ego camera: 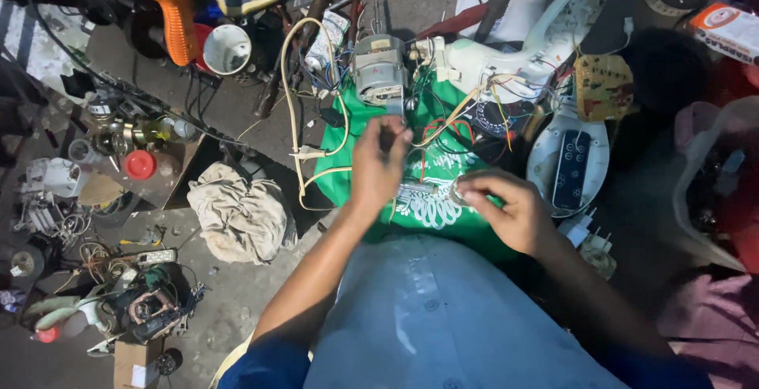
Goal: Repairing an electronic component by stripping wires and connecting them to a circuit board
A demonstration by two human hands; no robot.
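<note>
My left hand [378, 166] fingers pinch one dark tool upright. My right hand [506, 209] fingers grip one small metal part [457, 193] over the green cloth [348, 169], one motor [378, 73] beyond.

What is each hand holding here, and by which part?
The left hand pinches a small dark tool near its top; its kind is unclear. The right hand holds a small round metal part at the fingertips.

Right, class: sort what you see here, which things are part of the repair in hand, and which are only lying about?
In hand:
left hand pinching a dark tool
right hand on a small metal part
grey motor
white fan housing
green cloth

Lying about:
orange drill
crumpled rag
red cap
white cup
</note>
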